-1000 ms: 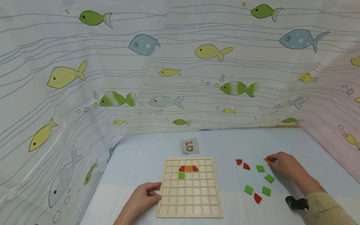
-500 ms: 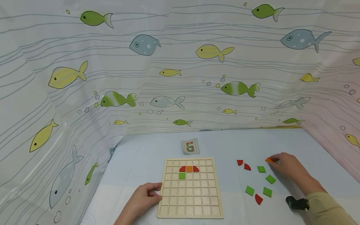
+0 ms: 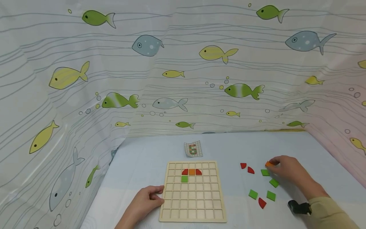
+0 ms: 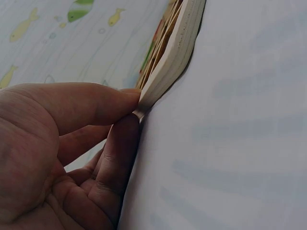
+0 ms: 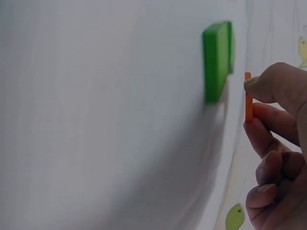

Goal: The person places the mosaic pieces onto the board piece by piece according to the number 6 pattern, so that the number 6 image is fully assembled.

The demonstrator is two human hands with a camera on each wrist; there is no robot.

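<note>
Between the thumb and fingertips of my right hand (image 3: 288, 168) is a thin orange tile (image 5: 248, 98), held above the table. Green square tiles (image 3: 271, 195) and red quarter-circle tiles (image 3: 262, 203) lie loosely around that hand. My left hand (image 3: 145, 201) pinches the left edge of a wooden grid board (image 3: 192, 203), thumb and finger meeting at its side in the left wrist view. On the board's upper rows sit an orange tile (image 3: 192, 172) flanked by two red quarter-circles, with a green square (image 3: 184, 179) below the left one.
Behind the board lies a small paper card (image 3: 193, 149) with a coloured grid pattern. A pale cloth covers the table (image 3: 137, 162). Fish-printed curtains (image 3: 188, 63) surround it at the back and sides. A black wrist device (image 3: 299, 207) is strapped near the right sleeve.
My right hand has moved slightly left with the orange tile, which is now over the area beside the nearest green square. The left hand stays at the board's edge.
</note>
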